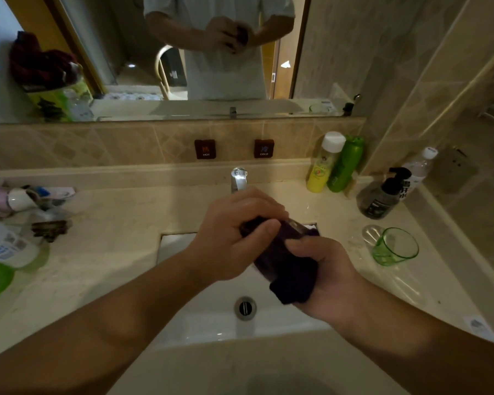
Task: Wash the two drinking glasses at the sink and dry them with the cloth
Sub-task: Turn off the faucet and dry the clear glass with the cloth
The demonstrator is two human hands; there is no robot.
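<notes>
You held both hands together over the sink (183, 317), just in front of the tap (238, 181). Your left hand (234, 235) was curled over the top of a dark purple cloth (290, 269), its grip clenched around the cloth and the glass (297, 226) wrapped inside it. Only a small clear stretch of that glass showed at the upper edge of the cloth, so how it lay in the wrap could not be told. Your right hand (322, 269) cupped the bundle from below and to the right, fingers curled into the cloth, grasping it as well.

The second glass, a green one (395, 246), stood upright on the bench (111, 223) to the right of the sink, well apart from your hands. Beside it lay something clear (372, 235) that was too faint to identify. Behind them stood a dark pump bottle (382, 198), and a yellow bottle (322, 166) and a green bottle (345, 166) touched each other against the back wall.
</notes>
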